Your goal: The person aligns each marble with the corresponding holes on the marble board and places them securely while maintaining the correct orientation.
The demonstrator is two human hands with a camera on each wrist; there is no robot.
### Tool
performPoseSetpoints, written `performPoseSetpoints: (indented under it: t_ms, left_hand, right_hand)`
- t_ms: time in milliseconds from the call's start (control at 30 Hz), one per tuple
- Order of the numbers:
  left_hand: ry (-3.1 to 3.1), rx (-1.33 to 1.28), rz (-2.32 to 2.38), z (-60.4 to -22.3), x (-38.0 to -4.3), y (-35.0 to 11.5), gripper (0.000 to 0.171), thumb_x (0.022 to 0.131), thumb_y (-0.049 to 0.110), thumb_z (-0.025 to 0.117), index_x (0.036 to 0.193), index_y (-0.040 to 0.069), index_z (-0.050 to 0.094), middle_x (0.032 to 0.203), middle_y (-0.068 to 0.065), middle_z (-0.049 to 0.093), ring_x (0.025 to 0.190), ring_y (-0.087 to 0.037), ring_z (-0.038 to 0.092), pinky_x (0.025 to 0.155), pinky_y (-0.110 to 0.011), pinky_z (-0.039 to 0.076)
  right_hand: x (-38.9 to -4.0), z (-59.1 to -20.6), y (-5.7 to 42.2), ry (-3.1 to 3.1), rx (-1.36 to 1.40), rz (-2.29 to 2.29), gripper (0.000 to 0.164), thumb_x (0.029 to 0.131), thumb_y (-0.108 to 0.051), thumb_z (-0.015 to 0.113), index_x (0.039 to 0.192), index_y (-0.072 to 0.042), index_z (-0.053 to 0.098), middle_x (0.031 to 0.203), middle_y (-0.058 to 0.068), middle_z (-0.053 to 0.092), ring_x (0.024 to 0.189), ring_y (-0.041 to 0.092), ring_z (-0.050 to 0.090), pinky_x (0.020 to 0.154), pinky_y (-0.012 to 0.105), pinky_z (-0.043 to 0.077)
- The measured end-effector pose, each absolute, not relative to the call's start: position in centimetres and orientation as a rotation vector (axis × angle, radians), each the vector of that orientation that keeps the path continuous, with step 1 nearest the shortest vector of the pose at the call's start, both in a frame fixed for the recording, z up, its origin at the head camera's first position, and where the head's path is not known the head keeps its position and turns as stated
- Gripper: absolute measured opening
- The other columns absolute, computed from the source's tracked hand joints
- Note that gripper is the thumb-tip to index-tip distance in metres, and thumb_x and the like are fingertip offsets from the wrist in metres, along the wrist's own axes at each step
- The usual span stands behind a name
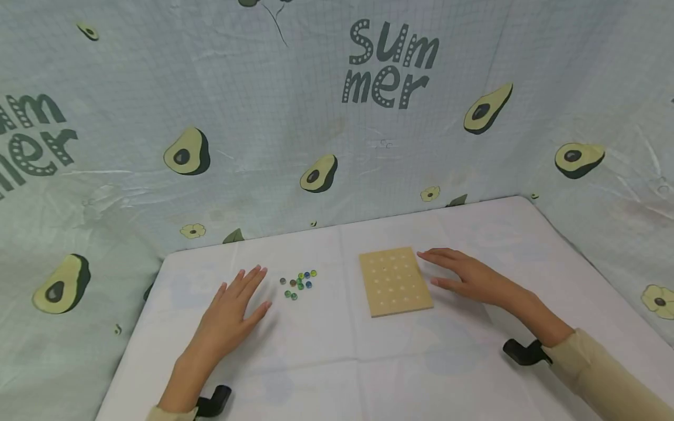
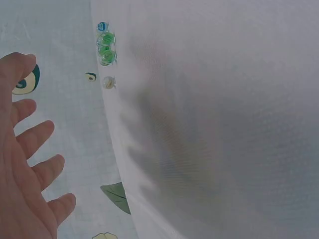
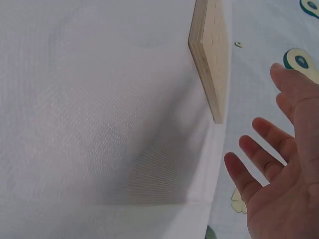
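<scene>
Several glass marbles (image 1: 300, 282), green, blue, yellow and brownish, lie in a loose cluster on the table left of centre; some of the marbles (image 2: 106, 47) also show in the left wrist view. My left hand (image 1: 229, 316) hovers just left of them, fingers spread and holding nothing. To the right of the marbles lies a flat square wooden board (image 1: 396, 282) with rows of small round hollows. Beside the board's right edge is my right hand (image 1: 468, 275), fingers extended and nothing in it. The board's layered plywood edge (image 3: 203, 74) appears in the right wrist view.
A white cloth covers the table (image 1: 326, 368), with crease lines across it. Behind and at both sides hangs a pale curtain (image 1: 253, 117) printed with avocados and lettering. A black wrist mount (image 1: 526, 352) sticks out under the right sleeve, another (image 1: 215, 401) at the left wrist.
</scene>
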State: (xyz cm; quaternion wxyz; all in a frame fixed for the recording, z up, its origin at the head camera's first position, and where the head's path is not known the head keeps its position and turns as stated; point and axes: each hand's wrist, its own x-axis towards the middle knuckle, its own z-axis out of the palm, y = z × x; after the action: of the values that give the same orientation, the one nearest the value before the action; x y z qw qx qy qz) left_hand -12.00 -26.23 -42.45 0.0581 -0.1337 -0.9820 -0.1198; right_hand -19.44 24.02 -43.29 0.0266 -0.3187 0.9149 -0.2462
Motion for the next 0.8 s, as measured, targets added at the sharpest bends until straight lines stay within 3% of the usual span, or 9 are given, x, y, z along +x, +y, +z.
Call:
performPoseSetpoints:
  t_ms: [300,567,800]
  left_hand:
    - [-2.946,-0.318,-0.849,-42.1,-12.8,-26.0,0.059,0.103,0.026,0.064,0.155,0.010,0.041,0.155,-0.016,0.045,0.143,-0.039,0.041,0.113,-0.059,0.037]
    - [-2.814,-0.294,-0.988,-42.4,-13.9,-26.3,0.047,0.100,0.019,0.068,0.144,0.007,0.055,0.142,-0.014,0.059,0.130,-0.040,0.055,0.105,-0.059,0.046]
    - [-2.827,-0.254,-1.032,-42.7,-14.4,-26.4,0.047,0.099,0.019,0.069,0.142,0.007,0.056,0.140,-0.013,0.062,0.130,-0.038,0.057,0.104,-0.059,0.047]
  right_hand:
    - [-21.1,-44.5,24.0,2.745,-0.896,-0.920,0.056,0.100,-0.040,0.065,0.152,-0.022,0.051,0.133,0.005,0.060,0.113,0.022,0.061,0.086,0.041,0.055]
    - [-22.5,-45.3,24.3,2.691,-0.824,-0.993,0.056,0.097,-0.035,0.071,0.148,-0.020,0.055,0.111,-0.002,0.063,0.101,0.014,0.061,0.088,0.034,0.056]
    - [-22.8,-45.9,24.2,2.666,-0.790,-0.997,0.055,0.095,-0.034,0.074,0.145,-0.018,0.059,0.101,-0.007,0.060,0.092,0.011,0.057,0.082,0.026,0.052]
